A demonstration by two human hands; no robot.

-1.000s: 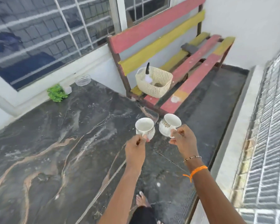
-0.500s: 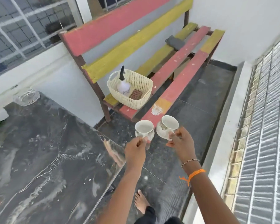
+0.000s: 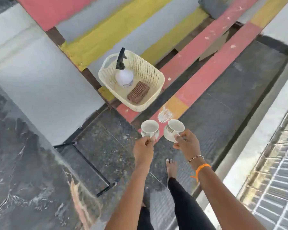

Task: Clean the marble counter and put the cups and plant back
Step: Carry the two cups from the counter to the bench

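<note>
The marble counter [image 3: 23,163] lies at your left, bare for wiping. Your left hand [image 3: 144,149] pinches one cup [image 3: 149,128] by its handle, your right hand [image 3: 187,143] likewise grips the other cup [image 3: 173,130], both carried toward the bench [image 3: 206,52].

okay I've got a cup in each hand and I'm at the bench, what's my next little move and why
Probably lower both cups onto the bench slat just ahead. The left hand pinches one white cup, the right hand the other cup, both above the slat's near end; the basket already holds a spray bottle and cloth.
</note>
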